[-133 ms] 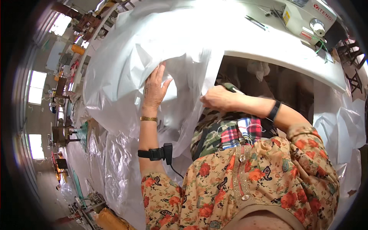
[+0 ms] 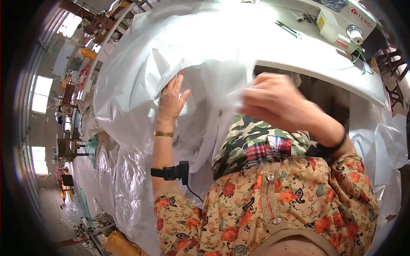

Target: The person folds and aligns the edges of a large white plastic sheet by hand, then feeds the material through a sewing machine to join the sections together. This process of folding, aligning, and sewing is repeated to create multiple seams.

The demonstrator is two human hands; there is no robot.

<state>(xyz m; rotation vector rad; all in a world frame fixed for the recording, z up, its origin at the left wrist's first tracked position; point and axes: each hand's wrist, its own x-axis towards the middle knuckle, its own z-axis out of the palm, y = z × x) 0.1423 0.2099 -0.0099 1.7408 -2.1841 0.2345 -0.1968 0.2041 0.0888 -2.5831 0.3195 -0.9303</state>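
A large, thin, whitish plastic sheet (image 2: 128,85) drapes over the table's front edge and hangs down at the left. My left hand (image 2: 171,101) lies against it with fingers stretched out and thumb apart, its fingertips by a fold. To the right, my right hand (image 2: 273,100) is closed, smeared by motion, with the sheet's right edge pinched at its fingers. The sheet is pulled taut and blurred beside that hand. Below it, camouflage-patterned cloth (image 2: 250,132) covers my lap.
A white sewing machine (image 2: 344,25) stands at the far right of the white table (image 2: 316,64), green thread beside it. Small snips (image 2: 287,29) lie nearby. More plastic sheeting (image 2: 128,183) heaps at lower left, and another pile (image 2: 386,145) at right. Machines line the left wall.
My right hand has risen and moved right, drawing the sheet's edge with it over part of the opening under the table. My left hand has barely moved.
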